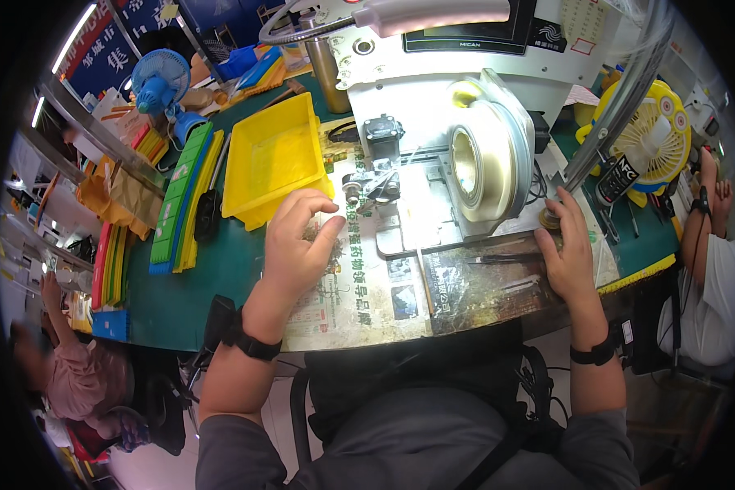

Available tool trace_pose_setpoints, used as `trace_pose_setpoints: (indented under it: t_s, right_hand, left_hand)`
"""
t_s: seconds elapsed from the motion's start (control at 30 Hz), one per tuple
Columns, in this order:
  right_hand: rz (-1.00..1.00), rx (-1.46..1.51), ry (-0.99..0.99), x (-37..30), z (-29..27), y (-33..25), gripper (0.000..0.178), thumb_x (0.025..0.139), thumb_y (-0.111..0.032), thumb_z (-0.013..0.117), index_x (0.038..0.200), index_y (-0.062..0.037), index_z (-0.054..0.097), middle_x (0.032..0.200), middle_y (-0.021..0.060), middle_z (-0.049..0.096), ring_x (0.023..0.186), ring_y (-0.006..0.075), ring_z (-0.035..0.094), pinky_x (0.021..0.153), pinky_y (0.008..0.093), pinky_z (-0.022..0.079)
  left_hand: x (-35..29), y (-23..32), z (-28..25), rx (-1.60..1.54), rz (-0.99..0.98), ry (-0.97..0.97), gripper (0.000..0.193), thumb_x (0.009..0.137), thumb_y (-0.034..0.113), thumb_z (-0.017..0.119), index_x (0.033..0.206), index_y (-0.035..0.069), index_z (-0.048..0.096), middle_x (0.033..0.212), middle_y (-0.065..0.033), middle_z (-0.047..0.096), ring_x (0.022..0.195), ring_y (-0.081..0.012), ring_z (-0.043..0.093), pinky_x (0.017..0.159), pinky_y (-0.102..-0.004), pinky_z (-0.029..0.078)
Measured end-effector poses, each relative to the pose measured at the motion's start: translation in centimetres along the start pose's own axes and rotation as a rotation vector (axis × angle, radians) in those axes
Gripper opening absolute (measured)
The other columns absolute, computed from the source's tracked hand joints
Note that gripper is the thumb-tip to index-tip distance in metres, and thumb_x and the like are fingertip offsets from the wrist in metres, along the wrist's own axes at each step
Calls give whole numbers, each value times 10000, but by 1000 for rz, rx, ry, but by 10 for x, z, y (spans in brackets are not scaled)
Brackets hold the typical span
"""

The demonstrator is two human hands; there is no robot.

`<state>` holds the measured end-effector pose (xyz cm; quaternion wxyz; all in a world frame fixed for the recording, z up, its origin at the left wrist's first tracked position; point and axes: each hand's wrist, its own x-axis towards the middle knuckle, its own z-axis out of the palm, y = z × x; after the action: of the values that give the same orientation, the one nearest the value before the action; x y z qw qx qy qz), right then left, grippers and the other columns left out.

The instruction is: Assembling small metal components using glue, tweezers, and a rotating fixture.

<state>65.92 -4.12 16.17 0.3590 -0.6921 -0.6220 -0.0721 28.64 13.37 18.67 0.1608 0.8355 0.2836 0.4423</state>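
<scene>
A white bench machine with a dark screen stands in front of me. On its right side a large wheel carries a roll of pale, cream-coloured material. A small metal clamp-like mechanism sits on the machine's left. My left hand hovers beside that mechanism, fingers curved and thumb apart, with nothing visible in it. My right hand is at the machine's right corner, thumb and fingers spread around a small brass-coloured knob. Whether the fingertips touch the knob is hard to tell.
Left of the machine lies a yellow tray; green, blue and yellow slats are stacked beyond it. A blue fan stands at far left, a yellow fan and black can at right. Co-workers sit on both sides.
</scene>
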Motion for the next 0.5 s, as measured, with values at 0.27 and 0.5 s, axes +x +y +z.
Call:
trace_pose_setpoints:
  t_s: [0.27,0.5]
  right_hand:
    - [-4,-5,6,-1,1,2,436,925,-191,661,1299,15,573,1494,235,478,1380,413,455,1144,447,360]
    - [-5,-1,2,-1,0,1,436,925,-185,656,1302,16,572,1494,233,478,1382,412,452,1147,448,356]
  left_hand:
    - [1,2,0,-3,-6,-1,151,859,36,724,981,9,639,1003,-112,670,915,-224,611,825,-304,472]
    - [1,3,-1,-5,-19,-2,147,860,37,724,980,9,644,1015,-110,674,913,-217,608,827,-302,475]
